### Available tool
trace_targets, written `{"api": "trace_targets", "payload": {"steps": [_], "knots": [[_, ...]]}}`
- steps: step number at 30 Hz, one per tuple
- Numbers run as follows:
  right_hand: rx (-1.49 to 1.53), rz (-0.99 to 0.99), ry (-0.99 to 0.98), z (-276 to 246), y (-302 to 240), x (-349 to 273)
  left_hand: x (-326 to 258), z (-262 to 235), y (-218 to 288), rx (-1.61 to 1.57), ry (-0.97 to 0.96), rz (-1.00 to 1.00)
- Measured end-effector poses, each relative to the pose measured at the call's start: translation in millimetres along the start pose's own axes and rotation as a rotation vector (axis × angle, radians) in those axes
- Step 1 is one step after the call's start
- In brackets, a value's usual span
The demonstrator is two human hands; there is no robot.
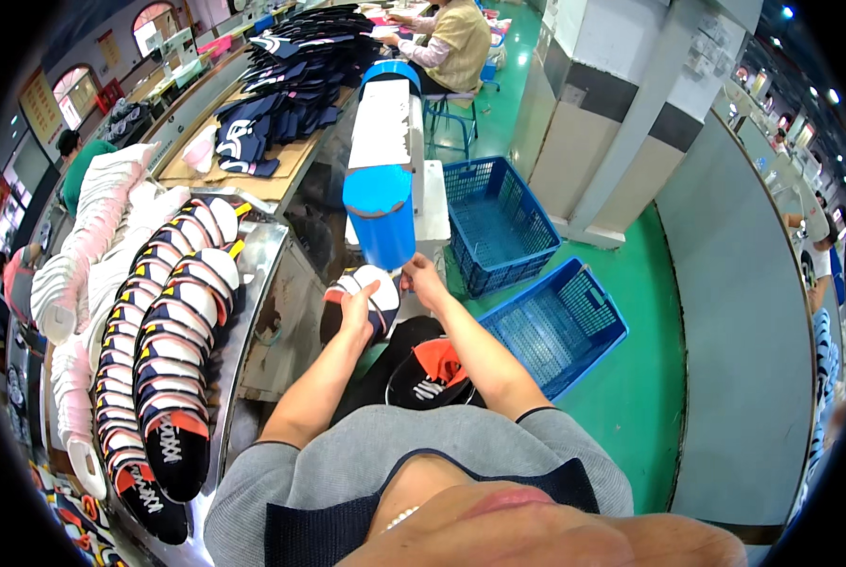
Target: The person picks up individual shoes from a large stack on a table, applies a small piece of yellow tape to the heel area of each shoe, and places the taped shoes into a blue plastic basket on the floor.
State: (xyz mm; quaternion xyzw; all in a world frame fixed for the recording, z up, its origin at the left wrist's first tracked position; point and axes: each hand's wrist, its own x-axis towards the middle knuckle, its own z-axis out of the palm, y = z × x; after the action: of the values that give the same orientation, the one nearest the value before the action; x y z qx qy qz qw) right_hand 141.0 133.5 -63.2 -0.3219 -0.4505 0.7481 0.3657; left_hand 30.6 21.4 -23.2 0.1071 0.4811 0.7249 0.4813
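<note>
A shoe upper (381, 286) in white and navy is under the head of a blue and white machine (378, 203) in front of me. My left hand (357, 310) is closed on it, thumb on top of the white part. At the upper's right side, just below the machine head, my right hand (425, 280) has its fingers pinched together. What lies between those fingertips is too small to make out. Another upper, black with orange lining and white laces (427, 376), rests on my lap.
Two blue plastic crates (504, 269) (574, 326) stand on the green floor at right. Nested shoe uppers (173, 354) fill a metal-edged table at left, beside stacked white pieces (92, 236). Navy cut pieces (291, 85) pile up beyond. A person (456, 47) sits farther off.
</note>
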Motion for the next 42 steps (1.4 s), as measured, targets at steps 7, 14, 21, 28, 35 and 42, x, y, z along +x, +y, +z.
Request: {"api": "trace_targets", "payload": {"steps": [7,14,21,28,35,42], "knots": [[-0.476,0.074,-0.117,-28,-72,-93,-48,-48,12,-0.069,-0.045,-0.171],[-0.335,-0.248,-0.710,70,-176,-140,-270,-19,159,0.195,-0.194,0.199],[-0.445,-0.168,-0.910,151,-162,-192,-410,-151,152,1.012,1.036,0.722],[-0.531,-0.149,-0.899,145,-164,-200,-296,-262,167,0.783,1.035,1.010],[-0.644,0.000,-0.906,150,-147,-197,-214,-358,208,0.929,0.771,1.076],[-0.648,-0.191,-0.874,180,-181,-214,-276,-300,157,1.003,0.954,1.111]]}}
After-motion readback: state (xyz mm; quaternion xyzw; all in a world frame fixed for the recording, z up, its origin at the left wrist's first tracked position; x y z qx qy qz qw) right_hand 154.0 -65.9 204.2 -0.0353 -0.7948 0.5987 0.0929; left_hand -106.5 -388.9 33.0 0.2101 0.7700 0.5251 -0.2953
